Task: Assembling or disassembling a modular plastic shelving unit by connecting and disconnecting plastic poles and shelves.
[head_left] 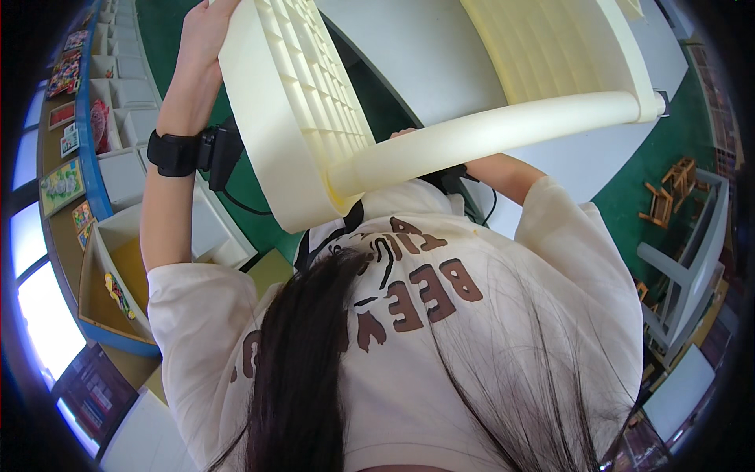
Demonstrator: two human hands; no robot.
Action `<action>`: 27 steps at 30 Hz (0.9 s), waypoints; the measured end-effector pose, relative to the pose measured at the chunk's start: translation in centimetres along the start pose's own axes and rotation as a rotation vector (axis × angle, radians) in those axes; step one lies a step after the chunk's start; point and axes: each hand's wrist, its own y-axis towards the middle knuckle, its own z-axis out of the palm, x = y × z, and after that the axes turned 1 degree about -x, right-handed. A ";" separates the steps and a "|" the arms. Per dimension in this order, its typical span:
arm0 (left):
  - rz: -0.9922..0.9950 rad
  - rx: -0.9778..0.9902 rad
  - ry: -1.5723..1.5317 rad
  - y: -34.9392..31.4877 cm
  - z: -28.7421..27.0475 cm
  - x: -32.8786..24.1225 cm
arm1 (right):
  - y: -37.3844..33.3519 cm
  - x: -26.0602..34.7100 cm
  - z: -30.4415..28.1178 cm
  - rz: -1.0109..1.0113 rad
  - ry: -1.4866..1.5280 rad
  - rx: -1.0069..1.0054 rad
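A large cream plastic rack (511, 138) fills the upper middle, its two broad ribbed panels linked by a thick round tube. My left hand (206, 35) grips the outer edge of its left panel near the top of the view. Behind the tube, my right hand (405, 133) is mostly hidden, with only a small part showing above it. How its fingers lie cannot be made out. The left panel is tilted and reaches down close to my chest. Each wrist has a black strap with a device; the left wrist device (220, 149) shows plainly.
Beneath the rack lies a pale grey-white surface (393, 47) over a green floor (605, 185). At left runs a shelf with white bins (130, 177) and an open tray (126, 259). Small wooden chairs (668, 189) and a grey frame (684, 267) stand at right.
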 end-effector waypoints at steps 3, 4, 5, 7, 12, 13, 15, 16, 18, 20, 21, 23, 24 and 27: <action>0.035 0.051 0.019 0.9 -0.7 0.5 | -0.2 -0.1 0.6 -0.004 -0.022 -0.012; 0.033 0.051 0.018 1.0 -0.7 0.5 | -0.1 -0.2 0.6 -0.005 -0.026 -0.013; 0.005 0.034 0.028 1.0 -0.6 0.4 | -0.2 -0.3 0.8 -0.006 -0.030 -0.015; -0.025 0.003 0.042 0.6 -0.6 0.2 | -0.1 -0.1 1.0 -0.018 -0.038 -0.012; -0.043 0.041 -0.058 0.9 -1.1 0.7 | -0.3 0.1 1.3 -0.023 -0.061 -0.011; -0.045 0.040 -0.060 0.7 -1.0 0.8 | -0.4 0.0 1.4 -0.019 -0.061 -0.011; 0.009 0.015 -0.026 0.3 -0.4 0.7 | -0.4 -0.2 1.5 -0.013 -0.064 -0.020; 0.006 0.013 -0.028 0.1 -0.3 0.8 | -0.4 -0.4 1.6 -0.008 -0.057 -0.024; 0.129 0.031 0.131 -0.4 -0.3 1.3 | -0.6 -0.9 2.0 -0.010 -0.056 -0.041; 0.096 0.012 0.154 -0.4 -1.1 2.3 | -0.9 -1.6 2.6 -0.024 -0.048 -0.067; 0.075 0.009 0.178 0.0 -1.2 2.6 | -1.2 -2.4 3.3 -0.031 -0.050 -0.098; 0.054 0.015 0.139 -0.2 -0.1 2.6 | -1.9 -3.7 4.0 -0.020 -0.073 -0.155; 0.025 -0.019 0.106 -0.9 -0.3 2.4 | -1.4 -3.3 3.8 -0.007 -0.065 -0.157; -0.038 0.019 0.122 -0.6 -1.5 2.3 | -1.3 -1.4 2.4 0.050 -0.099 -0.110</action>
